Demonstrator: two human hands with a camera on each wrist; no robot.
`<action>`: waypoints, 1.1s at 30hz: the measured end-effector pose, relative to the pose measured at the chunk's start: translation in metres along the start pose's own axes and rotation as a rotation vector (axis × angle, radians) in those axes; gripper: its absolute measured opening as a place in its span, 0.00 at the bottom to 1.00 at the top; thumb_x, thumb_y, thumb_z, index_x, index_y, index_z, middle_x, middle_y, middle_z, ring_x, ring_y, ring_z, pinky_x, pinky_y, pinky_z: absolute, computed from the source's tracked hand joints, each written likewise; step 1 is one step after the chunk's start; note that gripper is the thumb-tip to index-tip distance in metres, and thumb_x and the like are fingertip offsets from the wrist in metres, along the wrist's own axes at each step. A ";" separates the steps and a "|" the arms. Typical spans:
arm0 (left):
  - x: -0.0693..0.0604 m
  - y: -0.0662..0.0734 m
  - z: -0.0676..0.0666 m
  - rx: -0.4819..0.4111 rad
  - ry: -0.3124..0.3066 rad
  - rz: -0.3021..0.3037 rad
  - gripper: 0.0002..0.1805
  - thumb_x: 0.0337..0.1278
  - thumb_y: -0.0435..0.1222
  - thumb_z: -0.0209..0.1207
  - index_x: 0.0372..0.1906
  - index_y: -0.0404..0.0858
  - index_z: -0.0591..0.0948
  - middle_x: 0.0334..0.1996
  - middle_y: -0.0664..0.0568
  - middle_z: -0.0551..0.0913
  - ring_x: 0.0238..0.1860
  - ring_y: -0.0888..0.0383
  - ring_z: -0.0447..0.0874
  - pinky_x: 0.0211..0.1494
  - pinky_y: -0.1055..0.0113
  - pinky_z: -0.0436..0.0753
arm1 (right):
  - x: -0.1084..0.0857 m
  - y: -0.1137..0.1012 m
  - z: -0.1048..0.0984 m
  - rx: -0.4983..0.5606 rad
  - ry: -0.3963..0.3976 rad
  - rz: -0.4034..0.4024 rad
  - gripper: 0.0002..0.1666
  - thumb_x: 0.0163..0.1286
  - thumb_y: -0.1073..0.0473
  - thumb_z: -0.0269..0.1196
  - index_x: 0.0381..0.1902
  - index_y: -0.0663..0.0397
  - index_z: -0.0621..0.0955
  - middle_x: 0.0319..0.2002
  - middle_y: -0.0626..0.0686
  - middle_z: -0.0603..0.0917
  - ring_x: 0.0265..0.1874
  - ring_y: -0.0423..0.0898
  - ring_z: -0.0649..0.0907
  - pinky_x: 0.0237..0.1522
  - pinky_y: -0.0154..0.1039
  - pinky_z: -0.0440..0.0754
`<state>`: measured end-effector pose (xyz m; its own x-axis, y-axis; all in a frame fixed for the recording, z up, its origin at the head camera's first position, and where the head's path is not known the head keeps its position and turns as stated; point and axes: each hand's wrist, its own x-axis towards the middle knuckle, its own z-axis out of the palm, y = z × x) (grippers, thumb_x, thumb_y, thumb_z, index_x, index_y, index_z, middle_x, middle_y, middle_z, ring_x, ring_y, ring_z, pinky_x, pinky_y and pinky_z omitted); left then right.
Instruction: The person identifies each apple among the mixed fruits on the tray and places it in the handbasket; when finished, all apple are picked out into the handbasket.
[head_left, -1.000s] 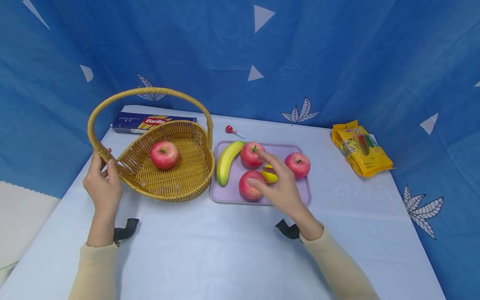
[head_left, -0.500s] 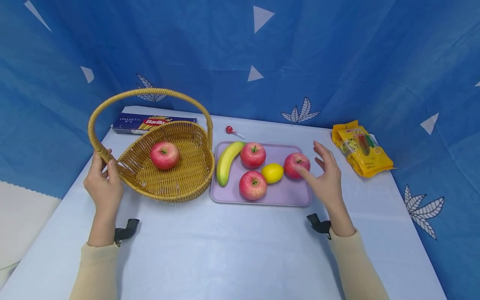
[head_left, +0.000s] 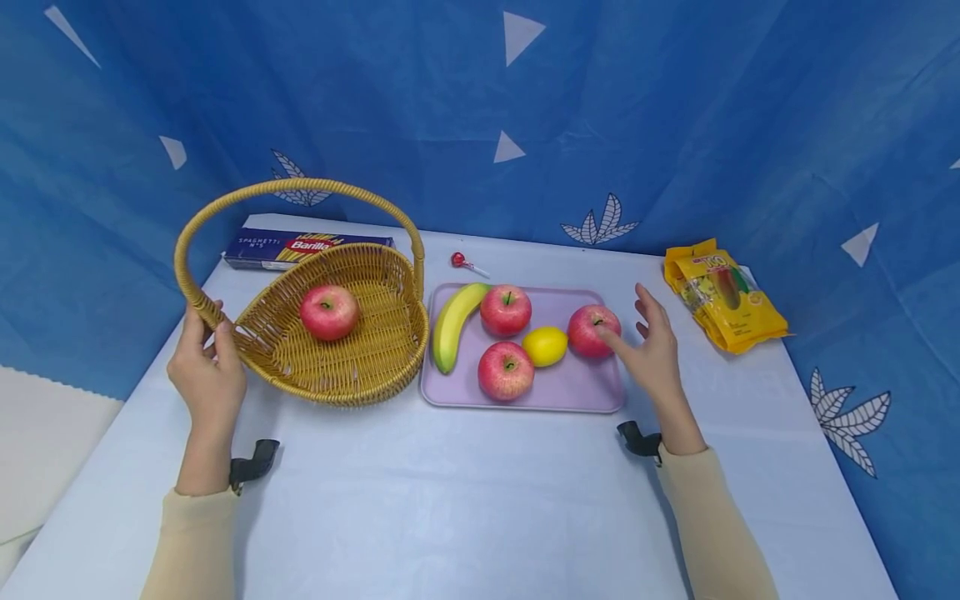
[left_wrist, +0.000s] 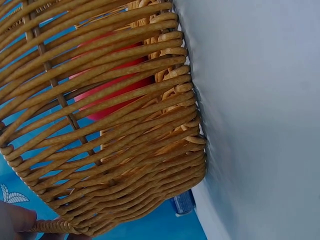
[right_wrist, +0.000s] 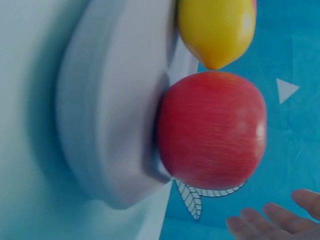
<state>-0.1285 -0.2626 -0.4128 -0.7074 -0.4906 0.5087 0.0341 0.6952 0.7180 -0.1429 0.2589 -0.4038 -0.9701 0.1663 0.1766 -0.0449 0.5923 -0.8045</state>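
On the left, my left hand [head_left: 207, 371] grips the base of the handle of a wicker basket [head_left: 352, 375], which holds one red apple [head_left: 329, 312]. A lilac tray [head_left: 566, 392] bears a banana [head_left: 458, 327], a lemon [head_left: 545, 346] and three apples. My right hand [head_left: 655, 354] is beside the rightmost apple [head_left: 594, 331], fingers spread, thumb overlapping its edge in the head view; contact cannot be told there. In the right wrist view, the fingers [right_wrist: 272, 220] stand apart from that apple [right_wrist: 212, 131]. The left wrist view has the wicker wall [left_wrist: 115, 125] close up.
Behind the basket lies a blue spaghetti box [head_left: 258, 244]. A red lollipop [head_left: 459, 260] rests behind the tray, and a yellow snack bag [head_left: 726, 298] lies at the back right. A blue curtain [head_left: 420, 100] hangs behind the table [head_left: 450, 500].
From over the middle of the tray, my right hand has moved right to the rightmost apple, uncovering the lemon. That apple shifted slightly left. My left hand has kept its hold on the basket.
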 end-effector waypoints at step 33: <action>0.001 -0.001 -0.001 -0.001 -0.009 0.002 0.20 0.74 0.41 0.48 0.65 0.43 0.75 0.59 0.51 0.82 0.57 0.50 0.82 0.56 0.76 0.82 | 0.007 0.019 0.011 -0.060 -0.199 0.219 0.62 0.60 0.48 0.70 0.79 0.48 0.44 0.77 0.61 0.52 0.73 0.63 0.60 0.70 0.61 0.66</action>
<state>-0.1283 -0.2640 -0.4123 -0.7134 -0.4845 0.5062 0.0367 0.6957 0.7174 -0.1530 0.2626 -0.4246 -0.9831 0.1411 -0.1168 0.1791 0.6058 -0.7752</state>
